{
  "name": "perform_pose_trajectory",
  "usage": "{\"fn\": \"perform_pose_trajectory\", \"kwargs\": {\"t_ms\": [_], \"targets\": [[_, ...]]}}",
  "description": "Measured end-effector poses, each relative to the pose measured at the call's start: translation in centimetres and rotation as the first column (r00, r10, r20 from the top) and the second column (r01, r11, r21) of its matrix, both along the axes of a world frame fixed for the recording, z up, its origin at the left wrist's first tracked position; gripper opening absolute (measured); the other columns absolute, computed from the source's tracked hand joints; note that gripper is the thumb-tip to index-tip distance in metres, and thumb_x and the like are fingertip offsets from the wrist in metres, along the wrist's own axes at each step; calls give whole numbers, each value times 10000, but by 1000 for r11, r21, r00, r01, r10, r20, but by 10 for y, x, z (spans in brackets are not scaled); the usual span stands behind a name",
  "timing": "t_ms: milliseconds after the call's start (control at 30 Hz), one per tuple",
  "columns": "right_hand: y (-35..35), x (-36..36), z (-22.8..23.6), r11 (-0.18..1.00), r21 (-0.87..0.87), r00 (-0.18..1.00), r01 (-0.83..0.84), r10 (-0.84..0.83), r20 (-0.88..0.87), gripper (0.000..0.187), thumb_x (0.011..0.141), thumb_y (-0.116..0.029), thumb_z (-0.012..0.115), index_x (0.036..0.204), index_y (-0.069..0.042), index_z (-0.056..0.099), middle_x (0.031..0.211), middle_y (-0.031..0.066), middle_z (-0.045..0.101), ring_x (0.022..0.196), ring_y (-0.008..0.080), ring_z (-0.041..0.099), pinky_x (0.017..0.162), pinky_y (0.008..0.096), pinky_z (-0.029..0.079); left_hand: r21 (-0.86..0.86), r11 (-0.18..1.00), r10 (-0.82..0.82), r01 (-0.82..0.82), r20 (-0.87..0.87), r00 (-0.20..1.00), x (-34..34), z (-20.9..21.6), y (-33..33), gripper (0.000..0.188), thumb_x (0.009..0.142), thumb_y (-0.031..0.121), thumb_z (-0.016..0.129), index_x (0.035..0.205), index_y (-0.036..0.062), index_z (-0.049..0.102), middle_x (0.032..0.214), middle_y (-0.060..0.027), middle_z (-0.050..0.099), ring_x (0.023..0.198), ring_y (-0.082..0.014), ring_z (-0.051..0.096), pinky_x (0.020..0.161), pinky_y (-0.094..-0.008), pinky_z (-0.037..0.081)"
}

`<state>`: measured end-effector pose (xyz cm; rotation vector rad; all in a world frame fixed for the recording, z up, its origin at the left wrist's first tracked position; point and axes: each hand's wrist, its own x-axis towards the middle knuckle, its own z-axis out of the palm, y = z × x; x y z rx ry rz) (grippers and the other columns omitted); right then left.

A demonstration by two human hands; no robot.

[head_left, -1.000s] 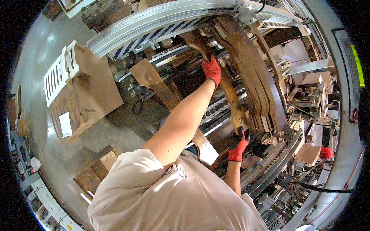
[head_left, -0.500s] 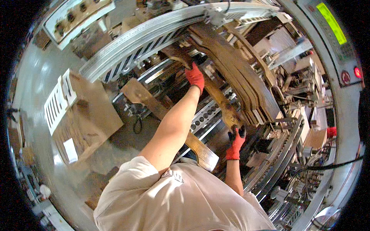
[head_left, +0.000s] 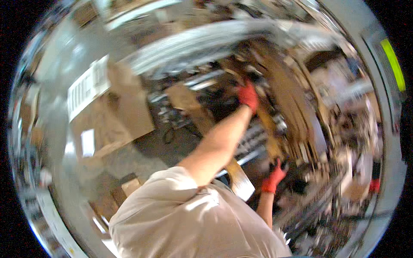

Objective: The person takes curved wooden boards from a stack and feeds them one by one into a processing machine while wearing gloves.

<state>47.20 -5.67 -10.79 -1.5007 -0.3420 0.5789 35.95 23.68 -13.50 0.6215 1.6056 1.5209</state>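
curved wooden piece (head_left: 269, 122), right of centre in the frame, being held on a slant between two red-gloved hands, and everything is smeared by blur! its upper part is gripped by the left hand (head_left: 248, 95), closed over the wood, though the exact finger placement is lost. at its lower end, the right hand (head_left: 274, 177) is seen with fingers parted; whether the wood is pinched or only touched cannot be told. the piece's upper tip is swallowed by dark clutter beyond the left glove.

just to the right, a stack of brown boards (head_left: 286, 94) is made out, its separate edges run together. left of centre, another board (head_left: 185, 98) is partly covered by the left forearm (head_left: 217, 144). across the top, a pale metal beam (head_left: 193, 43) is badly streaked. at far right, a yellow-green screen (head_left: 393, 64) is caught near the dark rim.
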Motion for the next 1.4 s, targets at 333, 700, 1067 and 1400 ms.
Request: {"fn": "perform_pose_trajectory", "kwargs": {"t_ms": [333,700,1067,1400], "targets": [[-9,47,-45,992,-32,993,-121,122,8,472,849,-72,631,1301,-91,497,1172,152,591,962,292,594,783,427,533,-182,980,66,-78,-72,995,25,-65,32,593,887,517,495,1234,36,480,1124,-261,579,1017,-422,562,842,-487,462],[-16,56,-55,990,-125,987,-71,88,135,481,845,-180,685,1264,-10,519,1241,181,561,934,286,590,789,389,537,-297,954,-31,40,33,999,20,-18,10,773,866,543,510,1390,0,347,1300,-248,487,1163,-401,490,949,-448,426],[-25,42,-47,998,-56,996,9,-4,91,549,853,-123,667,1345,-37,439,1260,89,534,1034,202,552,800,326,499,3,1000,-26,26,50,998,30,-30,5,512,903,411,537,1156,-33,555,1121,-243,605,1060,-392,558,875,-437,425],[-18,29,-38,997,-9,997,71,-71,-13,537,833,-61,660,1330,-44,458,1213,69,557,974,201,577,770,305,502,128,988,-92,86,47,995,40,-70,16,455,921,327,554,1203,-26,509,1183,-203,592,1075,-350,559,890,-416,425]]}}
